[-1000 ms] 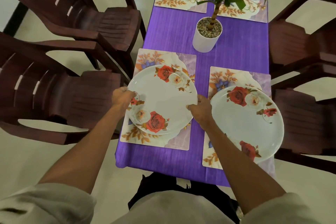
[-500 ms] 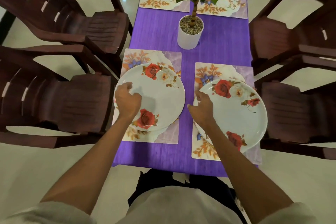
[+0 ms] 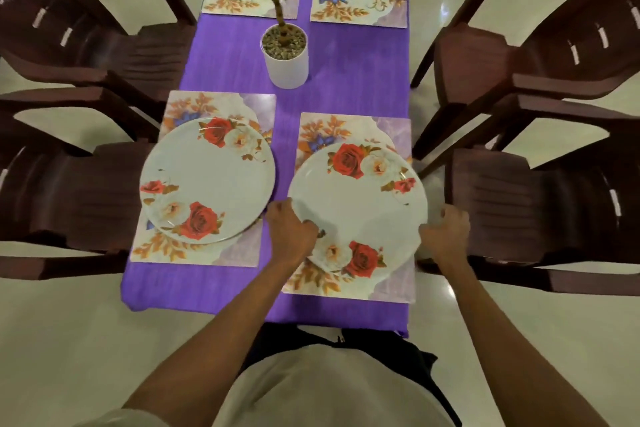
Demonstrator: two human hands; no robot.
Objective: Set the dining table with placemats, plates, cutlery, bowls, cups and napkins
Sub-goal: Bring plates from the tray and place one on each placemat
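Note:
Two white plates with red roses lie on floral placemats at the near end of the purple table. The left plate (image 3: 207, 180) sits on the left placemat (image 3: 197, 253) with no hand on it. The right plate (image 3: 360, 204) sits on the right placemat (image 3: 391, 128). My left hand (image 3: 289, 234) grips its near left rim, fingers curled over the edge. My right hand (image 3: 446, 234) is curled at its right rim and appears to hold that edge. Two more placemats, one left (image 3: 239, 3) and one right (image 3: 360, 0), lie bare at the far end.
A white pot (image 3: 285, 59) with a green plant stands mid-table. Dark brown plastic chairs flank the table: two at the left (image 3: 76, 184) and two at the right (image 3: 540, 204). The purple cloth (image 3: 353, 80) hangs over the near edge. Pale floor surrounds the table.
My left hand left the left plate and crossed to the right plate's left rim. My right hand moved from that plate's left side to its right rim.

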